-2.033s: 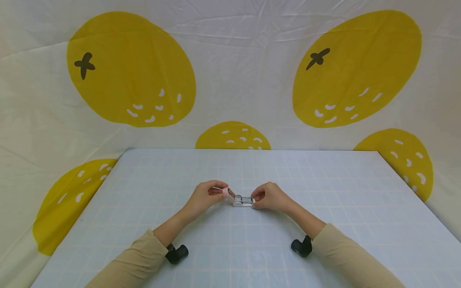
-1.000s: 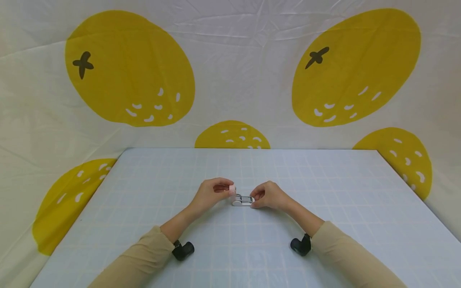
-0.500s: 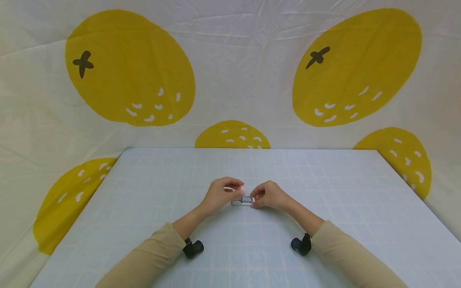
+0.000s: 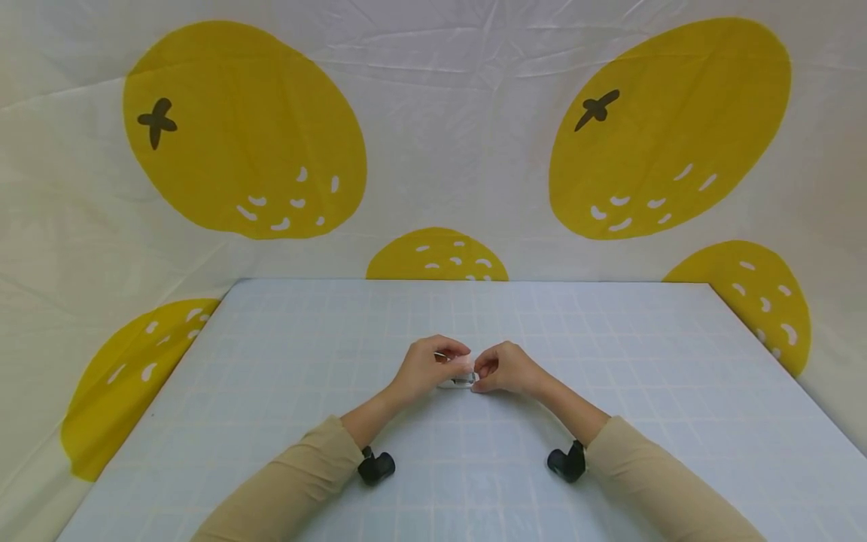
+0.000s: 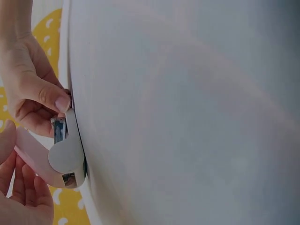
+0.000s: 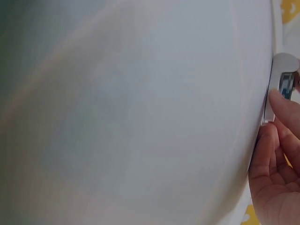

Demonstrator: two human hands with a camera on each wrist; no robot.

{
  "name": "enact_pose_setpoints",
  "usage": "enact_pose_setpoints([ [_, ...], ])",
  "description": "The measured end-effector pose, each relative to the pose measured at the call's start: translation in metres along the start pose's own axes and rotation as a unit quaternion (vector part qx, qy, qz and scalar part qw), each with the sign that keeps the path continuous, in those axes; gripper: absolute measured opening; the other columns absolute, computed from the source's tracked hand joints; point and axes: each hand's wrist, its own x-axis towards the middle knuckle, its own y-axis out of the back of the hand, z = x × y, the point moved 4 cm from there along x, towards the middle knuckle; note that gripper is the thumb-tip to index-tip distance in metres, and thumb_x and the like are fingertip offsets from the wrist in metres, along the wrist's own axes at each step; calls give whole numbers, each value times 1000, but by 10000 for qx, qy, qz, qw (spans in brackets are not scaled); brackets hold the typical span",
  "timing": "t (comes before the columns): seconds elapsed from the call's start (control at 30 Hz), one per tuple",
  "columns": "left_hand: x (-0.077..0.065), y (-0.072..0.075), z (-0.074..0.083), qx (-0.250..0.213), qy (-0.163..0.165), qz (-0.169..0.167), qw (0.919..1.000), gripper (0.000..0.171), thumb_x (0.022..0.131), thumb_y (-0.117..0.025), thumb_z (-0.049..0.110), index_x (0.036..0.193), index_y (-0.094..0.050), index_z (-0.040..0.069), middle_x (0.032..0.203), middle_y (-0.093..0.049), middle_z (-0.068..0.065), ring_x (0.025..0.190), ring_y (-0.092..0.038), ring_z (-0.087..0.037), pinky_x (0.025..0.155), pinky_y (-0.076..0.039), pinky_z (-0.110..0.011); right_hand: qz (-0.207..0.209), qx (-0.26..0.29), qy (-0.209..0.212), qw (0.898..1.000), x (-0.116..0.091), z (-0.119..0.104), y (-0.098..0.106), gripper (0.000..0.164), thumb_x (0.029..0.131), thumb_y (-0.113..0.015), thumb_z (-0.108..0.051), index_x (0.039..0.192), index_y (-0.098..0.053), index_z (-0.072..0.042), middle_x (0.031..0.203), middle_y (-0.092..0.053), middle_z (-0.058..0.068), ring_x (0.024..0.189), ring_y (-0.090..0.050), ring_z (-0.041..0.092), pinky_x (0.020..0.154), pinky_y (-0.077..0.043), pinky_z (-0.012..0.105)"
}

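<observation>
A small stapler [image 5: 65, 154] with a white base and a pink top arm [image 5: 33, 155] sits on the table at the middle of the head view. My left hand [image 4: 423, 366] pinches the pink arm between thumb and fingers. That arm is tilted up from the base, and the metal staple rail shows between them in the left wrist view. At the other end, my right hand [image 4: 508, 369] grips the tip of the white base [image 6: 277, 77], thumb on the near side. In the head view the left fingers hide much of the stapler.
The table [image 4: 271, 324] has a pale blue checked cover. Behind and beside it hangs a white cloth [image 4: 460, 135] with large yellow fruit prints. Black wrist cameras, one on each arm, hang low over the tabletop.
My left hand has moved right, swinging the pink arm from leaning back on the left, through upright, down over the base. The right hand has stayed on the base's end.
</observation>
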Motion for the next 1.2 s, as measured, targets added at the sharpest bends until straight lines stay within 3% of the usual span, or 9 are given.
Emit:
enact_pose_setpoints([
  [0.27, 1, -2, 2, 169, 233, -231, 9993, 22, 79, -75, 15, 98, -71, 5, 95, -67, -3, 85, -55, -16, 78, -50, -24, -48, 97, -15, 9999, -1, 1, -1, 18, 71, -80, -7, 82, -68, 0, 66, -57, -1, 61, -49, 10, 54, -44, 20],
  [0.67, 7, 4, 5, 546, 509, -874, 9934, 20, 78, -75, 9, 97, -72, 5, 92, -69, -2, 84, -57, -12, 77, -49, -23, -67, 139, -31, 9999, 1, 1, -3, 21, 71, -80, -7, 86, -67, 1, 66, -57, -2, 61, -50, 9, 55, -44, 20],
  [0.93, 14, 2, 6, 783, 676, -1099, 9885, 19, 76, -77, 11, 94, -73, 6, 85, -69, 0, 75, -56, -9, 68, -48, -21, -69, 151, 75, 9998, 0, 1, -2, 21, 70, -80, -7, 85, -69, 1, 65, -57, -1, 60, -49, 10, 53, -43, 20],
  [1.2, 21, -3, 10, 1207, 447, -1233, 9840, 17, 74, -78, 9, 89, -73, 4, 78, -68, 0, 69, -54, -8, 63, -47, -19, -49, 89, 71, 9999, 0, 2, 0, 21, 71, -80, -7, 87, -70, 1, 67, -60, -1, 62, -51, 10, 55, -45, 19],
])
